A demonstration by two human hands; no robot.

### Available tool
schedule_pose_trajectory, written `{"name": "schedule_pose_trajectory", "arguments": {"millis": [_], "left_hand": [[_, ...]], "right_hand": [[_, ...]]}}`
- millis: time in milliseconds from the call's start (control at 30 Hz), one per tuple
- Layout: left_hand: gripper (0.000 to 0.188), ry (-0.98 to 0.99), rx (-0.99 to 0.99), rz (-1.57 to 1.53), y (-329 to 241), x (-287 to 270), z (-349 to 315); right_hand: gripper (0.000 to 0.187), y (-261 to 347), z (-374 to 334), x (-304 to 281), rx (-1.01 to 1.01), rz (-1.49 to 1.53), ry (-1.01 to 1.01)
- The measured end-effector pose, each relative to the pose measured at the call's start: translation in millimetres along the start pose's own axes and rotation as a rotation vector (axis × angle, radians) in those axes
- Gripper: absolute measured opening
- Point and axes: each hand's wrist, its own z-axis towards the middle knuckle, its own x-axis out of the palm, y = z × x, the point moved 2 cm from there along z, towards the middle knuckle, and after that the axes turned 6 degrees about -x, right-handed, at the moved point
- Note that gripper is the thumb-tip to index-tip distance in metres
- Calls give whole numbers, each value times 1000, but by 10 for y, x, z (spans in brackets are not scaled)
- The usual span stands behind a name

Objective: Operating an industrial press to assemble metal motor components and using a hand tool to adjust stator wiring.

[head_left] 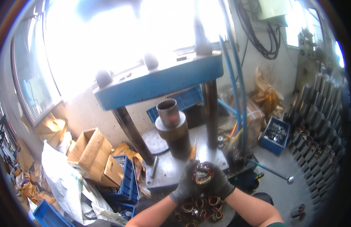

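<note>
Both my hands wear dark gloves and are closed around a motor stator [203,174], whose coloured windings and wires face up. My left hand [184,186] grips its left side, and my right hand [221,184] its right side. The fingertips are partly hidden. Below my wrists lie several more wound stators [200,210] with loose wires. Just beyond my hands, a screwdriver [193,151] with an orange handle is on the press base [168,173]. Behind it stands a thick metal cylinder [171,132] with a hollow sleeve [168,113] upright on top.
The blue press crossbeam [160,81] spans two steel columns. A lever with a ball end [290,180] juts out at right. Metal cylinders [315,151] stand stacked beyond a blue parts bin [274,135]. At left are a cardboard box [90,153], blue crates and a white sack [64,181].
</note>
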Motion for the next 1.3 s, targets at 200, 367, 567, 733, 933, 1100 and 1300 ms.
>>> {"name": "schedule_pose_trajectory", "arguments": {"millis": [200, 367, 567, 733, 933, 1100, 1300], "left_hand": [[81, 25, -331, -550, 134, 41, 100], [92, 49, -70, -70, -477, -16, 141], [83, 105, 233, 293, -898, -119, 311], [70, 179, 106, 308, -931, -141, 394], [59, 106, 206, 432, -1097, -447, 781], [56, -316, 373, 593, -1059, -1013, 1591], [48, -423, 87, 793, -1237, -1529, 2437]], "right_hand": [[40, 74, -45, 230, -27, 33, 31], [42, 147, -41, 279, -61, 80, 40], [41, 188, -13, 250, -219, -142, 144], [45, 234, 4, 327, -168, 176, 210], [52, 423, -202, 587, -130, -242, -45], [51, 353, -40, 141, -179, -53, -59], [45, 325, -106, 238, -66, -33, -36]]}}
